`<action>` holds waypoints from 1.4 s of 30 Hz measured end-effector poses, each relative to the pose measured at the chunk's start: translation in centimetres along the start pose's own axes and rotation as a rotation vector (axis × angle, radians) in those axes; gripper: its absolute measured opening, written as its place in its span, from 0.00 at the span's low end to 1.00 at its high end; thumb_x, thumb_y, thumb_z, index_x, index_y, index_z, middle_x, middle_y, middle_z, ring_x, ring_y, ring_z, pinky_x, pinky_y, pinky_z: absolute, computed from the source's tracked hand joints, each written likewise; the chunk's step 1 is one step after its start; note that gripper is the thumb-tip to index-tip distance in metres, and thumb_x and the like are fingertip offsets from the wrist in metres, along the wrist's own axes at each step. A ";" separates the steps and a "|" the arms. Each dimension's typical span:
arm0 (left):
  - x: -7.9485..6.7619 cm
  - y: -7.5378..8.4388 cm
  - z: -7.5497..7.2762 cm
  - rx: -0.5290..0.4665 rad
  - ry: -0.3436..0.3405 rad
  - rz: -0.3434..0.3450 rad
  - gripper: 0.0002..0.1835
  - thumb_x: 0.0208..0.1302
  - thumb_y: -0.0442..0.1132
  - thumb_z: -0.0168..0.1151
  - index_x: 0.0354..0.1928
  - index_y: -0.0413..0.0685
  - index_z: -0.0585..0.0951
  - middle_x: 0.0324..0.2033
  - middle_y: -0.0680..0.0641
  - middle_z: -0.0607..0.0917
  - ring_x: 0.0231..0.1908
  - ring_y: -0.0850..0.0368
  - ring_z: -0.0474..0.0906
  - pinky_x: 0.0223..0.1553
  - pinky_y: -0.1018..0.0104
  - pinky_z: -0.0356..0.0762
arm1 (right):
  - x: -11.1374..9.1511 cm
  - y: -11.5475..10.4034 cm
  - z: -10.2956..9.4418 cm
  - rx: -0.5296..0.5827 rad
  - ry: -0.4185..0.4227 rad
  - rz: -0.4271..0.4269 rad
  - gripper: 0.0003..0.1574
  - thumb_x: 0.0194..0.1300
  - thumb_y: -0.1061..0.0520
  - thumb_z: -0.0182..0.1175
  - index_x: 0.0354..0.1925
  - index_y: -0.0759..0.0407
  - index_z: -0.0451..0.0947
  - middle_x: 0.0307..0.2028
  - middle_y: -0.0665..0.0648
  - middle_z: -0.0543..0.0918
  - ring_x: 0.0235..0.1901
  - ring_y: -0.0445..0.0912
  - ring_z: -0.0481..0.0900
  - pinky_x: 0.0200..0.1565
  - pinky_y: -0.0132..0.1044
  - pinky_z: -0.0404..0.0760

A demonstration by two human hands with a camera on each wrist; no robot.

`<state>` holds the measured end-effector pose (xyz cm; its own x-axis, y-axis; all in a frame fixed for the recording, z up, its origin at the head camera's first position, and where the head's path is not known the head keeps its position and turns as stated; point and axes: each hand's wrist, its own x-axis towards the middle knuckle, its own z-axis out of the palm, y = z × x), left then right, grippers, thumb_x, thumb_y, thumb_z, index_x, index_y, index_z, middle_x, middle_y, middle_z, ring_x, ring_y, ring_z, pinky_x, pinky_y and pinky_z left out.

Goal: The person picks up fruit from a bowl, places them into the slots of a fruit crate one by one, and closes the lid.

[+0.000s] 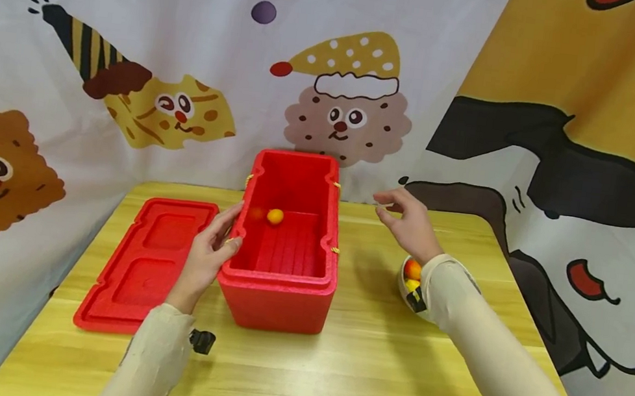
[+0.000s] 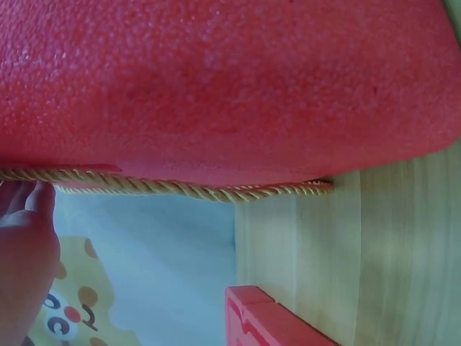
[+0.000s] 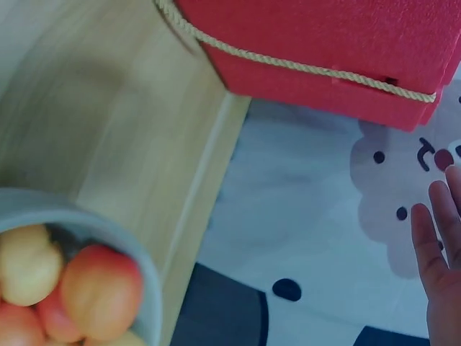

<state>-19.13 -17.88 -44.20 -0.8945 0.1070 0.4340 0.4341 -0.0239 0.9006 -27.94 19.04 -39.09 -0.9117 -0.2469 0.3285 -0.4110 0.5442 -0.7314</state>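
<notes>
A red foam box with its top uncovered stands mid-table, with twisted yellow rope along its side. Inside, at the far left of its floor, lies a small orange-yellow fruit. My left hand touches the box's left side near the rim, fingers fairly straight. Right of the box, my right hand hovers with bent, relaxed fingers and nothing in them. Below that wrist sits a bowl of red and yellow fruit, partly covered by the sleeve in the head view.
A red lid lies flat on the wooden table, left of the box. Behind the table hangs a cloth printed with cartoon figures. Each wrist carries a small black device, such as the left one.
</notes>
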 end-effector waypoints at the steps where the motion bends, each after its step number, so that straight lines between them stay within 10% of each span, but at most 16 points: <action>1: -0.1 0.0 -0.1 0.002 0.005 -0.003 0.31 0.66 0.22 0.55 0.71 0.35 0.64 0.70 0.40 0.64 0.69 0.45 0.59 0.62 0.69 0.65 | -0.2 0.1 -0.1 -0.002 -0.010 0.012 0.15 0.66 0.62 0.62 0.52 0.60 0.81 0.48 0.56 0.80 0.51 0.51 0.76 0.57 0.51 0.74; 42: -0.1 0.0 0.3 -0.006 0.020 -0.063 0.31 0.67 0.23 0.52 0.72 0.38 0.64 0.70 0.42 0.64 0.70 0.49 0.57 0.62 0.72 0.64 | -9.8 11.5 -4.2 -0.148 -0.015 0.249 0.15 0.65 0.64 0.63 0.51 0.65 0.80 0.52 0.62 0.75 0.53 0.61 0.71 0.55 0.56 0.68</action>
<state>-19.03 -17.62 -44.19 -0.9221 0.0884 0.3767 0.3761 -0.0238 0.9263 -23.70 31.11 -48.25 -0.9848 -0.1019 0.1404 -0.1712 0.7006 -0.6927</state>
